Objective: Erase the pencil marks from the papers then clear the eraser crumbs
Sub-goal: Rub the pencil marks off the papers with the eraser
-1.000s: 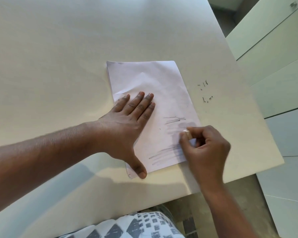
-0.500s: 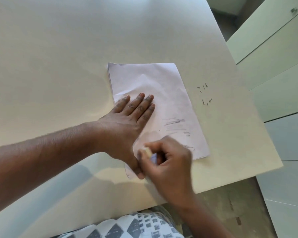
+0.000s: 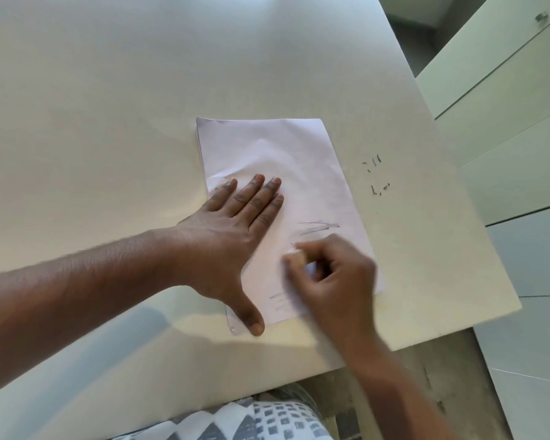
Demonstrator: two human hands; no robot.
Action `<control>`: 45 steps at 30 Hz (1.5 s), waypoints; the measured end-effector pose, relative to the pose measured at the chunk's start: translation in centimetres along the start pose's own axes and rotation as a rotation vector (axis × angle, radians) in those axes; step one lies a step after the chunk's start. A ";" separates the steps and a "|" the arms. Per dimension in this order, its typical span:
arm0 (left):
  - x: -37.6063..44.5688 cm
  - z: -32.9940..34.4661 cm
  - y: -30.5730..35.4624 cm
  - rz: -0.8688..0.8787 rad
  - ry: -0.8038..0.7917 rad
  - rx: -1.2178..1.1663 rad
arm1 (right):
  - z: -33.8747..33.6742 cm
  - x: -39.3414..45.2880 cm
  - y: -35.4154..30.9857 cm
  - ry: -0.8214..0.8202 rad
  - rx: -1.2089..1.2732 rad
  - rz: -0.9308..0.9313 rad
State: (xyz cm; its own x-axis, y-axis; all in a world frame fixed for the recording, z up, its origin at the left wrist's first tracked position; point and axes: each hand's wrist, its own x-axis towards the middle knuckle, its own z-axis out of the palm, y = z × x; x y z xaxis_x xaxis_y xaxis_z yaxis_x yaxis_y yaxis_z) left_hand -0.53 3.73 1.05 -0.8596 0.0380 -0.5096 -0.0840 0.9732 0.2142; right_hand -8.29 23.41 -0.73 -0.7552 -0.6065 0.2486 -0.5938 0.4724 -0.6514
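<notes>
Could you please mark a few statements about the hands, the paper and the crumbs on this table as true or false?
1. The left hand lies flat on the paper. True.
2. The right hand is empty. False: it pinches a small eraser.
3. Pencil marks remain on the paper. True.
4. The eraser crumbs lie on the paper. False: they lie on the table, right of the paper.
5. The paper hangs over the table edge. False: it lies wholly on the table.
</notes>
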 end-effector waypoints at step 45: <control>-0.2 -0.2 0.0 0.012 0.015 -0.025 | -0.6 4.1 2.8 0.161 -0.117 0.026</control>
State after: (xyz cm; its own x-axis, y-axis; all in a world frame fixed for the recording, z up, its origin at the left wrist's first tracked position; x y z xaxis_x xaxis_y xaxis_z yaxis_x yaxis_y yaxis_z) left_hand -0.46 3.71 1.32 -0.8679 0.0456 -0.4947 -0.0865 0.9667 0.2409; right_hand -13.21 22.61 -1.08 -0.7995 -0.4877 0.3506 -0.5950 0.5630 -0.5736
